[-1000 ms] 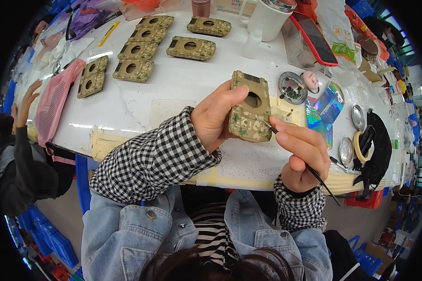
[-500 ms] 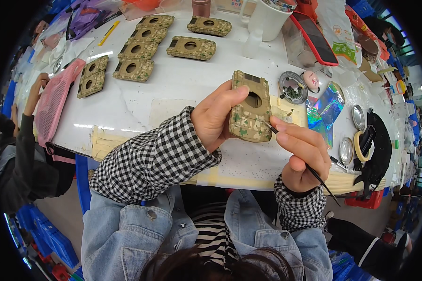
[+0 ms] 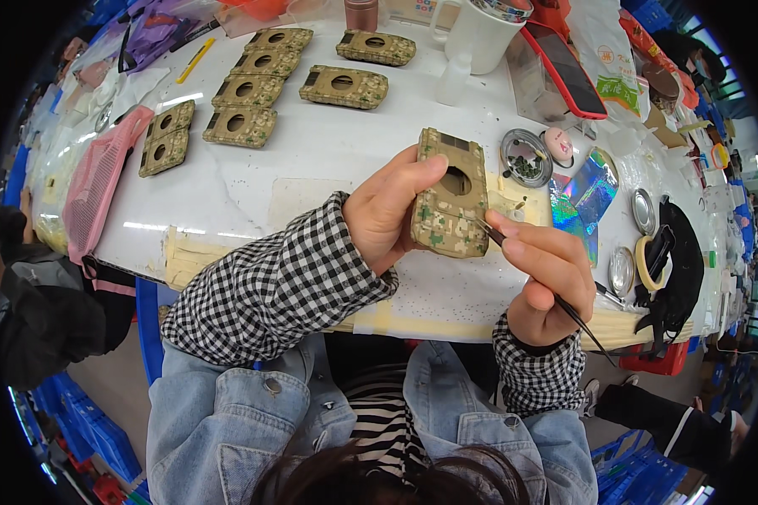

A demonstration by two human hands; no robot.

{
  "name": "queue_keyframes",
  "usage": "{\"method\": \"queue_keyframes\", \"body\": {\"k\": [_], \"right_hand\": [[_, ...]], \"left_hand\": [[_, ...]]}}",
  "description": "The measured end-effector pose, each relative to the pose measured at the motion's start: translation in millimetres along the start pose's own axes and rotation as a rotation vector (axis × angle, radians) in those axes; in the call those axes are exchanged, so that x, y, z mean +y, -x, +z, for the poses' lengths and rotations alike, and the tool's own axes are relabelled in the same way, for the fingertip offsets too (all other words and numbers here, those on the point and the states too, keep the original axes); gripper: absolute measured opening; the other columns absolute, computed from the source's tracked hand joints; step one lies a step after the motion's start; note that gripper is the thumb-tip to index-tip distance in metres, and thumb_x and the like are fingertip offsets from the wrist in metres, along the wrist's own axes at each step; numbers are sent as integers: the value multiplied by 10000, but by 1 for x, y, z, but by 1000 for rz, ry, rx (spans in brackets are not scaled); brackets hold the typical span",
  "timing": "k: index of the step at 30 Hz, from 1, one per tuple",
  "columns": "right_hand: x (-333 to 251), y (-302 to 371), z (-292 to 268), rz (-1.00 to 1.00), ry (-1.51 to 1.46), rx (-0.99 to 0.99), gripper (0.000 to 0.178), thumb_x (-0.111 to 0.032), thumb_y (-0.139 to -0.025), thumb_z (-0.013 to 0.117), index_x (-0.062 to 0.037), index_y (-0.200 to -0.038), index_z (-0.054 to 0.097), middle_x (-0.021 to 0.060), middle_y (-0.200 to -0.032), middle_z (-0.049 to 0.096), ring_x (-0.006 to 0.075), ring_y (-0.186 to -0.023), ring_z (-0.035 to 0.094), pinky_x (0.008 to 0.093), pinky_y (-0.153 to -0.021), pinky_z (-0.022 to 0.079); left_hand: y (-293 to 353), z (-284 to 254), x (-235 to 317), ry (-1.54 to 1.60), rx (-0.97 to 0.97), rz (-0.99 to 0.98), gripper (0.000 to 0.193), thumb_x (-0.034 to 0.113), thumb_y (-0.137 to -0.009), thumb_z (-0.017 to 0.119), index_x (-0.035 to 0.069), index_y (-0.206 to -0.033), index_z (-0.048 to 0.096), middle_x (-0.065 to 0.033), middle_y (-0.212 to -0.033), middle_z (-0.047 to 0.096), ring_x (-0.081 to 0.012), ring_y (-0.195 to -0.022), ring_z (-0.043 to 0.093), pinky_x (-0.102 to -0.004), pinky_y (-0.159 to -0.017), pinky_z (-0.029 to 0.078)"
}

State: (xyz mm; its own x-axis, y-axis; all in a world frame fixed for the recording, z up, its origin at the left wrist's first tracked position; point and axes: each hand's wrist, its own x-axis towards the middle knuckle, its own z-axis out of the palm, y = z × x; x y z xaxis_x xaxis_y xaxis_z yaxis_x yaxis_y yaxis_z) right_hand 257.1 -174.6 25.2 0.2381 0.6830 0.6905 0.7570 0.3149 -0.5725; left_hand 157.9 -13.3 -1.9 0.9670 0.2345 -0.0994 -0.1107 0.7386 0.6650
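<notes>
My left hand (image 3: pixel 393 202) grips a camouflage-painted model tank hull (image 3: pixel 452 220) above the table, thumb on its upper side next to the round turret hole. In my right hand (image 3: pixel 552 273) is a pair of slim black tweezers (image 3: pixel 578 318), pinched between thumb and fingers. Their tips rest at or very near the hull's lower right edge. Whether a small part sits between the tips is too fine to tell. Right of the hull stands a round dish (image 3: pixel 527 157) with small dark green bits. Beside it lies a pale yellow sheet (image 3: pixel 514 195) with a few tiny pieces.
More camouflage hulls (image 3: pixel 344 87) lie in groups at the back left. A white mug (image 3: pixel 480 38) and a red-cased phone (image 3: pixel 564 71) stand at the back right. A pink mesh pouch (image 3: pixel 105 181) lies left. Holographic film (image 3: pixel 585 202) and a tape roll (image 3: pixel 651 259) lie right.
The tweezers and my right hand have shifted very slightly to the right. The hull stays in my left hand almost unmoved. At the far left, another person's raised arm has dropped away.
</notes>
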Motion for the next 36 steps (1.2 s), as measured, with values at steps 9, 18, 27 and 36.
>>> {"method": "queue_keyframes", "body": {"k": [9, 18, 27, 36], "right_hand": [[5, 3, 1, -44, -38, 30, 429, -400, -892, 484, -27, -1064, 609, 186, -1029, 629, 252, -866, 636, 298, -739, 511], [5, 5, 6, -17, -122, 52, 388, -370, -917, 472, -32, -1085, 563, 188, -1031, 636, 293, -940, 629, 345, -800, 503], [6, 3, 3, 28, -68, -5, 346, -353, -925, 498, -44, -1067, 560, 168, -1024, 648, 309, -979, 612, 373, -840, 478], [7, 2, 2, 17, -25, -30, 347, -364, -925, 492, -47, -1050, 560, 149, -997, 655, 313, -964, 606, 381, -836, 470]], "left_hand": [[1, 0, 1, -21, -18, -26, 499, 341, -915, 472, 21, -1282, 363, -110, -1128, 550, -179, -978, 604, -330, -796, 540], [0, -2, -1, -33, -42, -26, 501, 340, -917, 465, 19, -1287, 359, -117, -1141, 542, -179, -1002, 594, -334, -814, 537], [2, 3, 2, -69, -32, -29, 512, 339, -916, 462, 20, -1301, 353, -119, -1153, 541, -173, -998, 593, -325, -807, 537], [1, 2, 0, -63, -34, -42, 500, 332, -915, 467, 21, -1294, 365, -117, -1147, 541, -171, -1004, 587, -328, -818, 529]]}}
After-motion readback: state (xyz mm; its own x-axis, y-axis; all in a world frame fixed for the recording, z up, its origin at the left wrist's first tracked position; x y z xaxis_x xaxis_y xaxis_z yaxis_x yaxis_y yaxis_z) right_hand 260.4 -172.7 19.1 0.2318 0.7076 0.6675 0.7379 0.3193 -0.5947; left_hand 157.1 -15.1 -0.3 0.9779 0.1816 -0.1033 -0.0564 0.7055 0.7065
